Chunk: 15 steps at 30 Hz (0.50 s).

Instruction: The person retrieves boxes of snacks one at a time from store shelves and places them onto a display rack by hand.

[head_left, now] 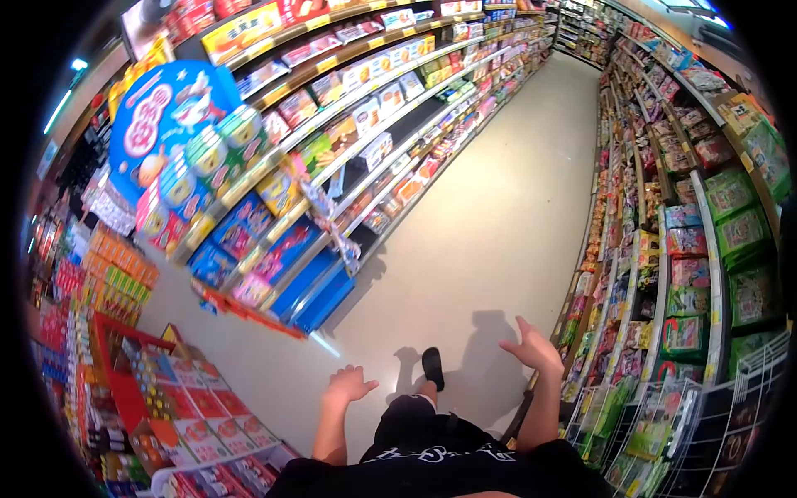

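My left hand (349,383) is held out in front of my body over the aisle floor (448,207), its thumb apart from the fingers and nothing in it. To the right, my right hand (531,345) is raised with fingers stretched and thumb spread, also holding nothing. It is nearest to the snack shelves (618,274) on the right, but apart from them. A dark shoe (432,369) shows on the floor between my hands.
On the left, a blue display stand (324,286) with a rounded sign (170,124) fronts shelves of boxed snacks (357,116). Red-edged stacked cartons (203,407) stand at the lower left. White wire baskets (664,432) with packets jut out at the lower right. The aisle runs toward far shelves (581,37).
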{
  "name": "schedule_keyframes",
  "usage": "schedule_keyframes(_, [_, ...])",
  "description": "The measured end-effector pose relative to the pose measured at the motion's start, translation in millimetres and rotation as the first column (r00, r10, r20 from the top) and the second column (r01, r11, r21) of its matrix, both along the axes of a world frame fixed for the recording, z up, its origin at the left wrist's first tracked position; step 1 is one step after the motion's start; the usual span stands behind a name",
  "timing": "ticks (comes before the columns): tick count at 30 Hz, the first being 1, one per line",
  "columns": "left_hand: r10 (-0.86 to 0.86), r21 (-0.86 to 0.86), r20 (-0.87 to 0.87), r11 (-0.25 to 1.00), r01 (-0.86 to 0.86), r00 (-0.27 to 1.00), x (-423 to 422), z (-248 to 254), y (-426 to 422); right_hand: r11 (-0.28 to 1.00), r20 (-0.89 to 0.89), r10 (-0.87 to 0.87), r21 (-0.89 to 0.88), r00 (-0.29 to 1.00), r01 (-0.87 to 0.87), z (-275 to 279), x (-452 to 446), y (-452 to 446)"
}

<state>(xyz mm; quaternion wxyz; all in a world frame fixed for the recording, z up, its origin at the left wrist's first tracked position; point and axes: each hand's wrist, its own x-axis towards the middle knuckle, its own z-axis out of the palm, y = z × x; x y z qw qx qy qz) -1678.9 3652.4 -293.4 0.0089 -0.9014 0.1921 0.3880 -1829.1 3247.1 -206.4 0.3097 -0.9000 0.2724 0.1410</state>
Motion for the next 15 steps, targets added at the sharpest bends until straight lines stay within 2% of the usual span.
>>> schedule_keyframes(2, [-0.014, -0.177, 0.105, 0.984, 0.033, 0.994, 48.9, -1.1, -45.9, 0.999, 0.022, 0.023, -0.048, 0.999, -0.022, 5.2, 29.8, -32.6])
schedule_keyframes(5, [0.023, -0.431, 0.204, 0.900, 0.068, 0.979, 119.6, 25.0, -128.7, 0.993, 0.016, 0.022, -0.114, 1.000, -0.020, 30.0, 88.3, -71.2])
schedule_keyframes(11, [-0.172, -0.546, 0.277, 0.781, 0.303, 0.945, 215.1, 69.6, -274.3, 0.990, 0.015, -0.083, -0.112, 0.996, 0.084, 36.9, 166.2, -134.0])
schedule_keyframes(14, [-0.240, -0.646, 0.185, 0.702, 0.301, 0.953, 250.5, 60.8, -316.0, 0.997, -0.034, -0.076, -0.031, 0.997, 0.074, 10.1, 180.0, -174.3])
schedule_keyframes(15, [-0.269, -0.592, 0.148, 0.747, 0.303, 0.952, 263.4, 59.5, -327.5, 0.996, -0.040, -0.087, -0.016, 0.995, 0.086, -4.6, 184.9, -187.4])
